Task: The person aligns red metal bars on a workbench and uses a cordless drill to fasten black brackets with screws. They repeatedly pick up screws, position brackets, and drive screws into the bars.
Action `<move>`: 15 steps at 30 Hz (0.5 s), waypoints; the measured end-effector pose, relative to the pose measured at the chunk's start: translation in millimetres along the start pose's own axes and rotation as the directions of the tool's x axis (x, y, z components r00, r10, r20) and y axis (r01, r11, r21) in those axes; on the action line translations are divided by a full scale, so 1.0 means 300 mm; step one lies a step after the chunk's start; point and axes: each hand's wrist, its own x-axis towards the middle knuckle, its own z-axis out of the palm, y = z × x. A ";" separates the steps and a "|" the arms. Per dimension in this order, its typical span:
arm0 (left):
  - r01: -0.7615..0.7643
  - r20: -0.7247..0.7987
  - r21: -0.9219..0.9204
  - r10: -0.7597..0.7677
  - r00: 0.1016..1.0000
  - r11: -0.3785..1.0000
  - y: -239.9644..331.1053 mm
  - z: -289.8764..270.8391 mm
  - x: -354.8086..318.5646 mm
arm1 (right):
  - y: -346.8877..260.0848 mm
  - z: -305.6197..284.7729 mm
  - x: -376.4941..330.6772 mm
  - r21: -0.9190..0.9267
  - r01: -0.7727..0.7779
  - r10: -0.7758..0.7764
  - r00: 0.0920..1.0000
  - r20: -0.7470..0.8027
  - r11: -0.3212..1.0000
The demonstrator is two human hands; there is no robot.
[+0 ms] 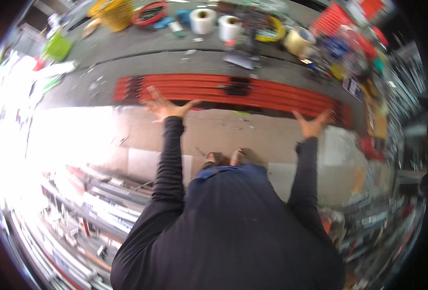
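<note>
Grey concrete floor [175,63] stretches ahead, with cardboard sheets [233,130] laid on it below the person's feet [226,157]. Red rails [272,92] lie in a long bundle across the floor, along the cardboard's far edge, clipped with black brackets [235,87]. The left hand [165,106] hovers at the bundle's left part, fingers spread wide, holding nothing. The right hand [313,124] reaches toward its right part, fingers also splayed and empty. Tape rolls [216,21] and a yellow basket [113,12] sit at the far edge.
</note>
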 end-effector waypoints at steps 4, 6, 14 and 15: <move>0.033 0.047 -0.049 -0.030 0.998 0.998 0.018 -0.038 0.001 | -0.003 -0.006 0.026 -0.095 -0.131 0.139 0.987 0.079 0.987; 0.026 0.069 -0.049 -0.023 0.997 0.998 0.024 -0.053 0.010 | -0.003 -0.006 0.029 -0.093 -0.093 0.100 0.992 0.076 0.991; 0.046 0.092 -0.039 -0.042 0.995 0.998 0.046 -0.071 0.043 | 0.012 0.005 0.021 -0.103 -0.076 0.081 0.995 0.049 0.992; 0.052 0.096 -0.033 -0.049 0.994 0.998 0.047 -0.074 0.048 | 0.012 0.005 0.022 -0.097 -0.076 0.080 0.996 0.043 0.992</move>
